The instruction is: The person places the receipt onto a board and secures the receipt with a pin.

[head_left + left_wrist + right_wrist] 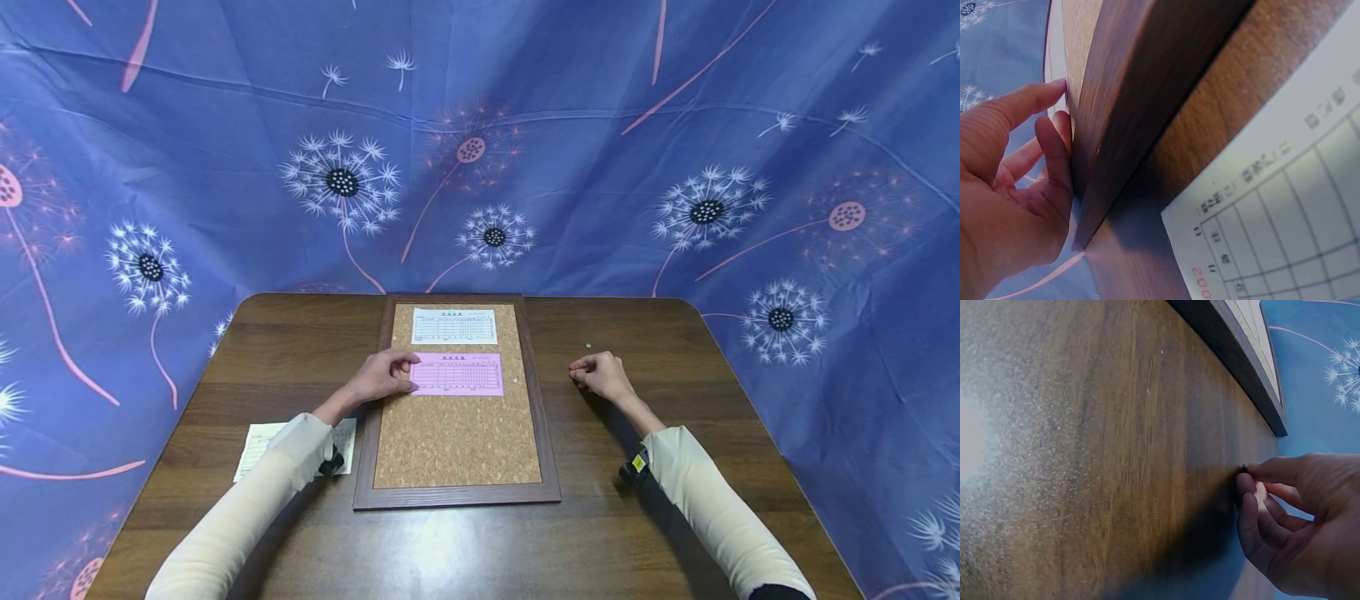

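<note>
While left hand (377,377), spread, touches one pink slip (459,375) | right hand (606,377) pinches one tiny object (1244,467) | one corkboard (457,442)

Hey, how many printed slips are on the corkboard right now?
2: a white slip near the top of the corkboard, and a pink slip below it, its left edge under the left hand. Any sheets stacked underneath would be hidden.

Grainy cork board (457,442), paper slip (457,375), glossy wooden table (600,542), cloth backdrop (570,167)

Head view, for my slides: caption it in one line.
Left hand touches a pink rectangular paper slip on a brown-framed cork board, below a white rectangular paper slip.
</note>
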The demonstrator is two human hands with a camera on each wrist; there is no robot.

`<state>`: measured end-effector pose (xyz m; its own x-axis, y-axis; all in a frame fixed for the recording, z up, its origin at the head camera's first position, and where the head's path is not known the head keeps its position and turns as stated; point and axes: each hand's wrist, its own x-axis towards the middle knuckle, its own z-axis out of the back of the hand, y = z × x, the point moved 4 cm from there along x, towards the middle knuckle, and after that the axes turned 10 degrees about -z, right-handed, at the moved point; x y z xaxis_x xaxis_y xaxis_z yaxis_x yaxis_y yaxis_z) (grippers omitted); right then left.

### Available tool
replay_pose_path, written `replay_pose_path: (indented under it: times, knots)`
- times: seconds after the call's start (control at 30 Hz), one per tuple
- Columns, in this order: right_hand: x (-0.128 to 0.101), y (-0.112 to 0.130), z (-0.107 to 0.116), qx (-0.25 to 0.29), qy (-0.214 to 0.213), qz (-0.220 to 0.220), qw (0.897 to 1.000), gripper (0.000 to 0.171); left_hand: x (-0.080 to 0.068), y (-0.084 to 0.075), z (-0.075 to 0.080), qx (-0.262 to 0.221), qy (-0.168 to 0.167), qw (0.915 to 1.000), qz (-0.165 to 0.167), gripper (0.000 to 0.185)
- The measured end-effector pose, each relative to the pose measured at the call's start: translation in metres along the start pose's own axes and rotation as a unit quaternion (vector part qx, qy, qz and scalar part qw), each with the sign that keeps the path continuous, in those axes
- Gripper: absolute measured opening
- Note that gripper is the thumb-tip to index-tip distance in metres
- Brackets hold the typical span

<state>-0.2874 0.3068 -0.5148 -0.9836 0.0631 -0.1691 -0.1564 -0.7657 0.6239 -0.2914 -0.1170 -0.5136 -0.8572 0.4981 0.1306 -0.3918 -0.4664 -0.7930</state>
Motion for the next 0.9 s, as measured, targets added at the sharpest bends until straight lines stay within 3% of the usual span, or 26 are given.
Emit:
replay_pose_path:
  times: [0.53,0.9]
  knots:
    - [-0.002,0.011,0.003,-0.059,-0.007,0.015,0.998,0.013,0.001,0.0,0.0,0.007,0.002,1.0,-0.006,0.045]
    - [-0.003,0.012,0.002,-0.062,-0.01,0.026,0.998,0.012,0.002,0.001,0.0,-0.001,0.003,0.9999,-0.01,0.047]
